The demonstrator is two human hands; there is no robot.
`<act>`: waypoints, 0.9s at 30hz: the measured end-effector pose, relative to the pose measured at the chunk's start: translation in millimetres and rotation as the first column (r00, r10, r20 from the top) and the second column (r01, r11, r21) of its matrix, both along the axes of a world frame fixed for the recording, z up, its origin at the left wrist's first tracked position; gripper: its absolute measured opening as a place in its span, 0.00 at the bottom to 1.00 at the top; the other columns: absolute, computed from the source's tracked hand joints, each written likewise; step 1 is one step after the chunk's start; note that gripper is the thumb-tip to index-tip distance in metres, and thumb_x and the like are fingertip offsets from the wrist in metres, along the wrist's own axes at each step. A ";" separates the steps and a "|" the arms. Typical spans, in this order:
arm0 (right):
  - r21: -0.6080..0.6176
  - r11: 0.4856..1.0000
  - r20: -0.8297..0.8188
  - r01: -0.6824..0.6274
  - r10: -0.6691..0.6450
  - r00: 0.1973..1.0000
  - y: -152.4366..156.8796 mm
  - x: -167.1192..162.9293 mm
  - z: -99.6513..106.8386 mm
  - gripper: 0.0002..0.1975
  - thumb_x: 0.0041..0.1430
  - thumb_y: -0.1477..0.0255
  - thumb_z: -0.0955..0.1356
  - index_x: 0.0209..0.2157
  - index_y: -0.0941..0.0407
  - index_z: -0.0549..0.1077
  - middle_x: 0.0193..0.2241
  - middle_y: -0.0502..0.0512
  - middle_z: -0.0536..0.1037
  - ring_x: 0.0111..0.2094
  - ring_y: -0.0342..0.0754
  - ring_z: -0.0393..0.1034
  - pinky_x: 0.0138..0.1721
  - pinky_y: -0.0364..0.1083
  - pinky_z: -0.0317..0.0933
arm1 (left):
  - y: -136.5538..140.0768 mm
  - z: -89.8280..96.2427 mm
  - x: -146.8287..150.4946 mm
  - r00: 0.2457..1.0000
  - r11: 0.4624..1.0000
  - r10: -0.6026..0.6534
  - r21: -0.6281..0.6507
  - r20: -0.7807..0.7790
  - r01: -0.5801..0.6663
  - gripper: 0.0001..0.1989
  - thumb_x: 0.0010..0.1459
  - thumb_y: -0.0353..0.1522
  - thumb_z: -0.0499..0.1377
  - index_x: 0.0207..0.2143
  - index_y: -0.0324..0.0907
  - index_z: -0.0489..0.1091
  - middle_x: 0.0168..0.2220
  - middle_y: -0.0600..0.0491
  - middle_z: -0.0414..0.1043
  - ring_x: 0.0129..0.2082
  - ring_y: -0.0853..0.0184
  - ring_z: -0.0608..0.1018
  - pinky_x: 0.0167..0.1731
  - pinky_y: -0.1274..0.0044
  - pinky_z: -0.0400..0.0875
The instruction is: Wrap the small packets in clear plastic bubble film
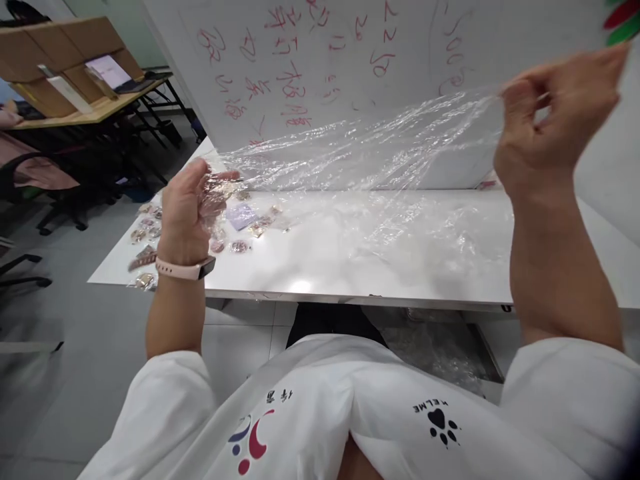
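A sheet of clear plastic film (pixel 350 153) is stretched in the air between my two hands, above the white table (pixel 310 253). My left hand (pixel 186 207), with a pink wristband, grips its left end over the small wrapped items. My right hand (pixel 560 113) is raised higher, pinching the film's right end. The film narrows to creases at both hands and sags in loose folds in the middle. Below my left hand lie several small items in clear wrapping (pixel 240 247) and a light purple piece (pixel 241 217).
A whiteboard with red writing (pixel 320 67) stands along the table's back edge. To the left are a wooden desk (pixel 100 113) with cardboard boxes and a laptop (pixel 113 72), and an office chair (pixel 45 173). Crumpled plastic (pixel 435 340) lies below the table's front edge.
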State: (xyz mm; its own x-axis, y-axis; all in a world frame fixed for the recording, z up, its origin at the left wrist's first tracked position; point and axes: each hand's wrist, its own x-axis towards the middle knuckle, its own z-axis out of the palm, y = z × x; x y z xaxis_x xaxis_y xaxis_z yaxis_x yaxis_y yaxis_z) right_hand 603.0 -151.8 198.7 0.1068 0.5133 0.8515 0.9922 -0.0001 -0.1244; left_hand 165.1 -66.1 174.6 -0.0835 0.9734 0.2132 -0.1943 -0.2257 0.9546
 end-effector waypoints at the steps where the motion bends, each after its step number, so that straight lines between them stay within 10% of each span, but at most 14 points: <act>1: 0.089 0.996 0.004 -0.005 0.005 1.000 -0.8 -3.2 -0.9 0.27 0.73 0.59 0.54 0.43 0.62 0.76 0.37 0.54 0.76 0.48 0.46 0.69 0.49 0.52 0.59 | -7.4 -1.8 -1.4 1.000 1.000 0.003 -0.003 0.001 -0.003 0.09 0.60 0.35 0.61 0.33 0.39 0.66 0.29 0.54 0.76 0.16 0.81 0.63 0.12 0.88 0.49; 5: 0.125 0.986 -0.111 -0.112 0.126 0.986 -14.0 -12.3 -55.3 0.18 0.72 0.65 0.59 0.38 0.59 0.75 0.36 0.57 0.77 0.46 0.48 0.70 0.48 0.51 0.64 | -56.5 -58.6 -4.0 1.000 0.983 0.001 -0.183 -0.031 -0.007 0.12 0.59 0.38 0.62 0.31 0.41 0.65 0.32 0.50 0.79 0.14 0.80 0.62 0.11 0.87 0.51; 8: -0.007 0.988 -0.386 -0.153 0.138 0.912 -27.7 -25.6 -128.5 0.14 0.66 0.63 0.66 0.46 0.58 0.73 0.50 0.63 0.74 0.50 0.50 0.69 0.44 0.49 0.68 | -90.4 -126.2 -2.8 0.999 0.857 -0.006 -0.515 0.036 0.023 0.11 0.57 0.36 0.63 0.31 0.41 0.63 0.31 0.48 0.80 0.12 0.80 0.61 0.09 0.87 0.49; 14: -0.190 0.842 -0.963 -0.505 -0.060 0.262 -43.1 -83.3 -226.7 0.28 0.61 0.49 0.66 0.56 0.52 0.69 0.52 0.60 0.76 0.47 0.51 0.74 0.50 0.55 0.71 | -116.7 -190.6 -0.9 0.956 0.597 0.085 -0.783 0.279 0.175 0.05 0.58 0.30 0.61 0.33 0.39 0.67 0.31 0.48 0.80 0.10 0.81 0.58 0.09 0.86 0.50; 19: 0.071 0.716 -0.993 -0.694 -0.019 -0.120 -24.6 -110.4 -216.9 0.34 0.54 0.49 0.72 0.58 0.50 0.69 0.45 0.56 0.79 0.37 0.45 0.73 0.41 0.47 0.72 | -124.1 -179.1 -2.2 0.829 0.552 -0.296 -0.624 0.474 0.554 0.19 0.55 0.32 0.61 0.49 0.38 0.72 0.43 0.43 0.79 0.16 0.76 0.70 0.16 0.80 0.67; 23: 0.108 0.634 -0.994 -0.766 0.082 -0.072 -22.8 -105.0 -187.7 0.23 0.52 0.56 0.75 0.47 0.51 0.77 0.36 0.52 0.78 0.32 0.43 0.68 0.39 0.45 0.67 | -114.0 -172.7 -14.2 0.688 0.577 -0.529 -0.384 0.497 0.721 0.37 0.51 0.37 0.64 0.63 0.37 0.63 0.63 0.37 0.64 0.53 0.49 0.76 0.51 0.62 0.73; 27: 0.055 0.489 -0.981 -0.871 0.190 0.044 -33.6 -103.8 -161.6 0.13 0.55 0.59 0.74 0.38 0.51 0.78 0.35 0.51 0.77 0.34 0.45 0.70 0.45 0.50 0.66 | -81.3 -175.3 -10.9 0.703 0.545 -0.516 -0.445 0.490 0.711 0.38 0.55 0.51 0.61 0.59 0.34 0.66 0.49 0.38 0.77 0.42 0.54 0.82 0.44 0.64 0.76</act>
